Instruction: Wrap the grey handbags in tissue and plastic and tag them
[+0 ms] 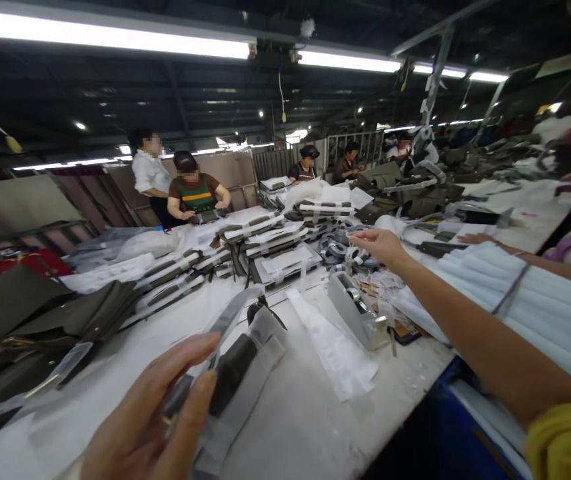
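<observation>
In the lower left, my left hand (152,407) is closed around a folded dark olive bag (235,367), partly wrapped in translucent white sheet. A loose translucent strip (238,307) rises beside its fingers. My right hand (378,245) reaches out over the table, fingertips pinched together. A small pale bit shows at the tips, too small to name. Below and left of it lies a heap of coiled grey straps (335,250). Nearer to me stands a grey tape dispenser (350,307), with a crumpled white sheet (332,347) lying beside it.
Wrapped olive bags (275,243) are stacked mid-table, and unwrapped bags (65,313) lie at left. At right sits a bundle of pale blue sheets (520,287). Thin tagged strings (378,290) lie behind the dispenser. Several co-workers (198,190) are around the table (310,427).
</observation>
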`<state>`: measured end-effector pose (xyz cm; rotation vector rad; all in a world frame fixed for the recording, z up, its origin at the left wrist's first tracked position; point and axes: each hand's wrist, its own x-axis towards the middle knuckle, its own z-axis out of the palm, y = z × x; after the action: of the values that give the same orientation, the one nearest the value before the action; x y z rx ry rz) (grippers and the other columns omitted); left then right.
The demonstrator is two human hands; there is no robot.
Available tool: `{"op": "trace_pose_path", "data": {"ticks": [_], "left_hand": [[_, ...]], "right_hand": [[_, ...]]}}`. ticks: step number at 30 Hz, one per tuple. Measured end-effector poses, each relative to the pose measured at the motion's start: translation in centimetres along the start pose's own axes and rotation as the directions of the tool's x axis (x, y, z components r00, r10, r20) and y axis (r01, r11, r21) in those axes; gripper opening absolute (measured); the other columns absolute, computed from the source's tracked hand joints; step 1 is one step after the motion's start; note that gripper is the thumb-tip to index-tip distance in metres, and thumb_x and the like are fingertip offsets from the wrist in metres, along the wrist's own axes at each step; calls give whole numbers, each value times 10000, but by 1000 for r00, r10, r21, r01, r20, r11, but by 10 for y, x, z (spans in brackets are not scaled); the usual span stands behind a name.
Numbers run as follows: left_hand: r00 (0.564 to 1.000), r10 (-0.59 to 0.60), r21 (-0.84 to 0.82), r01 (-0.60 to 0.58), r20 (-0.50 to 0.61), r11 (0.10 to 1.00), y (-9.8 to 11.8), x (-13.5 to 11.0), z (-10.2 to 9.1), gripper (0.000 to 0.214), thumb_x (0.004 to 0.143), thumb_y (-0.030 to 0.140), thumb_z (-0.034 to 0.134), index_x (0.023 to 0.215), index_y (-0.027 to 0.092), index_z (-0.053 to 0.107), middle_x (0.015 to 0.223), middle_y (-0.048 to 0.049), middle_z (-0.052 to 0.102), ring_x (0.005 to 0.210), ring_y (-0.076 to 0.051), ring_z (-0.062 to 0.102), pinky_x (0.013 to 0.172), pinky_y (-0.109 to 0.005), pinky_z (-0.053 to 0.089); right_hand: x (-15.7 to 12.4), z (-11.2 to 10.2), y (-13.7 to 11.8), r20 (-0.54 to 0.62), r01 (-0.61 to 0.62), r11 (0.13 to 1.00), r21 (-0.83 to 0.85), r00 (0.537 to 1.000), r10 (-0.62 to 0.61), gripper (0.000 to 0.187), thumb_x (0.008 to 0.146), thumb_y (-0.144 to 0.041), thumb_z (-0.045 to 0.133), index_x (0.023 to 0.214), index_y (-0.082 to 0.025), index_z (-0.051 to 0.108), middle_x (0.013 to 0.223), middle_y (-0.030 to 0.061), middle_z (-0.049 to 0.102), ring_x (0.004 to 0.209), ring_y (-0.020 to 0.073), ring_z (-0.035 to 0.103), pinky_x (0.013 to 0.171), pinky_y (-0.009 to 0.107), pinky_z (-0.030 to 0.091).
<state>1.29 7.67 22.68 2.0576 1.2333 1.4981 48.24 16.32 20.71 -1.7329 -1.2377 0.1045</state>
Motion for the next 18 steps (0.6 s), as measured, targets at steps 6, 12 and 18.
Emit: {"op": "trace_pose_path", "data": {"ticks": [6, 12, 18], "left_hand": [[932, 115, -347, 13, 344, 938, 25, 47, 87, 381, 892, 378, 617, 1244, 230, 616, 1263, -74, 652, 1091, -227, 651, 907, -335, 568], [893, 153, -321, -11, 424, 947, 11, 58, 125, 453, 835, 333, 703, 1256, 204, 598, 995, -72, 741, 913, -229, 703, 790, -330, 567], [864, 43, -382, 176, 501, 907, 10, 42, 92, 146, 853, 307, 630, 859, 178, 698, 798, -33, 706, 713, -170, 688, 716, -284, 560]], "right_hand": [[-57, 6, -91, 199, 124, 930, 345, 959, -201, 345, 719, -514, 750, 806, -180, 761, 1207, 97, 683, 1121, 298, 623, 1016, 442, 447], [-126, 31, -137, 350, 166, 897, 409, 879, -323, 240, 808, -443, 705, 813, -212, 771, 1178, 66, 696, 1131, 279, 622, 1078, 457, 393], [-176, 49, -133, 375, -42, 731, 682, 877, -300, 388, 863, -480, 671, 1146, -214, 674, 1232, 88, 665, 1167, 248, 609, 1059, 443, 439]]}}
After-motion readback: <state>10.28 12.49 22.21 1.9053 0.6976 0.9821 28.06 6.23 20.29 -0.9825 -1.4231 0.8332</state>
